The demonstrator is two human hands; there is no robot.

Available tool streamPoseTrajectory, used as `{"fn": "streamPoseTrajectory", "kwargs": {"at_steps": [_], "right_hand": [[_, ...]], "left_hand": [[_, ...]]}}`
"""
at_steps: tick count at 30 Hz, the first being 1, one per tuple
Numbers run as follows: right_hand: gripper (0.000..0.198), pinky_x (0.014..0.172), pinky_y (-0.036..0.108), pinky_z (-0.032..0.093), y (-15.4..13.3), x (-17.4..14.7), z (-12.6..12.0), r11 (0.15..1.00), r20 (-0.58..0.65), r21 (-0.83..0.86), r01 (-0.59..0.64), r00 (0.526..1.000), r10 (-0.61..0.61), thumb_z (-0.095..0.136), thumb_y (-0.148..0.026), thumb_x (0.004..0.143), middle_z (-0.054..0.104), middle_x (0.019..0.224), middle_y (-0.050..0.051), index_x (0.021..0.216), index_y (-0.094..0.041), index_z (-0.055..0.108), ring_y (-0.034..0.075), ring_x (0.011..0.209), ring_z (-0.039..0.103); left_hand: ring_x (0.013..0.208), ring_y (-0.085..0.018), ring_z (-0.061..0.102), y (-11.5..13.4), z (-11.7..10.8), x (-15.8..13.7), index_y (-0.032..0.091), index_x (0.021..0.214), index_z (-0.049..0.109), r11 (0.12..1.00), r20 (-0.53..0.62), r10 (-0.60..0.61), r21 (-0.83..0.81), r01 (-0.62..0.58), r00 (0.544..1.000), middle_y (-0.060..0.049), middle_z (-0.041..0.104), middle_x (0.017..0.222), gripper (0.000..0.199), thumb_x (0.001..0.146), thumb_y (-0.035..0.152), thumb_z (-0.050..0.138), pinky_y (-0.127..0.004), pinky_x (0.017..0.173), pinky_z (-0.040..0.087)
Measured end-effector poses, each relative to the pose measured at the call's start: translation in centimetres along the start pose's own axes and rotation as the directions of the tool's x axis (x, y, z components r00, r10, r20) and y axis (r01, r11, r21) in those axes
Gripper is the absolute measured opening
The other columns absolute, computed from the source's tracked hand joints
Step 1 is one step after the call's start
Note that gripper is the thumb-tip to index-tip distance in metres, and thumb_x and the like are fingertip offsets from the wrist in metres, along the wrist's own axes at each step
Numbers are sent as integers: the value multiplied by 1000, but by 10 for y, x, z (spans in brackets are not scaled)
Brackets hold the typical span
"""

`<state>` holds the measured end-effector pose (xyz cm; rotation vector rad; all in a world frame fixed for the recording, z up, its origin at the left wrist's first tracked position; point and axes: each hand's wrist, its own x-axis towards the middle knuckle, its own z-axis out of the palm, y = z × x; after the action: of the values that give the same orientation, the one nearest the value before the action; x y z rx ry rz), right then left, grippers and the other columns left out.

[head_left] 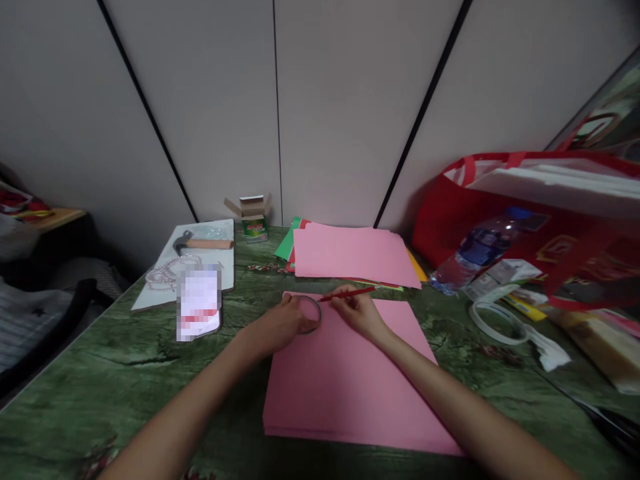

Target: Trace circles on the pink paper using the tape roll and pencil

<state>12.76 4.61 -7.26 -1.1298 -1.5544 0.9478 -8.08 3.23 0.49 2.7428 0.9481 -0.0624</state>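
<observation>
A stack of pink paper [350,387] lies on the table in front of me. Near its far left corner, my left hand [285,323] presses a thin grey ring [319,313] against the top sheet, fingers closed on its left side. Pink shows through the middle of the ring; whether it is a tape roll or some other hoop I cannot tell. My right hand [356,312] pinches a slim red pen or pencil [361,291], tilted low. The tip of it points left, at the ring's upper right edge. Any mark on the paper is too small to see.
Behind lie more coloured sheets [355,250] and a small opened box [255,227]. To the left are a phone [200,303], a hammer [207,244] and coiled cord [173,272] on a white board. A bottle [477,250], red bag [435,213] and white strip roll [493,333] stand right.
</observation>
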Motion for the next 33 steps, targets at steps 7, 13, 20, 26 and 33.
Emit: {"fn": "streamPoseTrajectory", "kwargs": {"at_steps": [7, 13, 20, 26, 33], "right_hand": [[22, 66, 32, 49, -15, -20, 0, 999, -26, -54, -3, 1000, 2, 58, -39, 81, 69, 94, 8, 87, -19, 63, 21, 83, 62], [21, 71, 35, 51, -19, -35, -2, 998, -44, -55, -21, 999, 18, 58, -38, 81, 69, 92, 9, 88, -20, 66, 22, 86, 63], [21, 76, 37, 54, -21, -54, 0, 997, -51, -75, 26, 998, -30, 59, -36, 82, 71, 92, 8, 94, -21, 68, 22, 89, 65], [18, 79, 38, 56, -27, -65, 2, 984, -25, -123, 129, 991, -133, 58, -31, 84, 72, 94, 7, 96, -24, 70, 22, 88, 67], [21, 82, 37, 55, -35, -71, 2, 948, 108, -164, 272, 961, -257, 57, -26, 86, 70, 102, 7, 104, -25, 68, 21, 93, 66]], "left_hand": [[98, -23, 49, -1, -1, 0, 19, 101, 63, 998, -31, -50, 37, 51, 998, -9, 56, 99, 39, 76, -1, 40, -33, 86, 40], [96, -24, 49, -4, 2, 1, 23, 115, 59, 996, -22, -62, 56, 63, 998, -9, 54, 99, 45, 78, 1, 44, -33, 83, 41], [96, -21, 46, -17, 4, 3, 28, 124, 53, 999, -18, -37, -11, 37, 999, -6, 47, 96, 45, 81, 19, 57, -30, 84, 40], [97, -21, 45, -18, 6, 4, 28, 127, 50, 999, -13, -47, 2, 47, 999, -6, 47, 101, 48, 80, 20, 58, -30, 85, 39], [102, -23, 46, -14, -6, 9, 22, 134, 42, 991, 46, -130, -22, 131, 991, -8, 49, 105, 61, 76, 19, 63, -28, 82, 40]]}}
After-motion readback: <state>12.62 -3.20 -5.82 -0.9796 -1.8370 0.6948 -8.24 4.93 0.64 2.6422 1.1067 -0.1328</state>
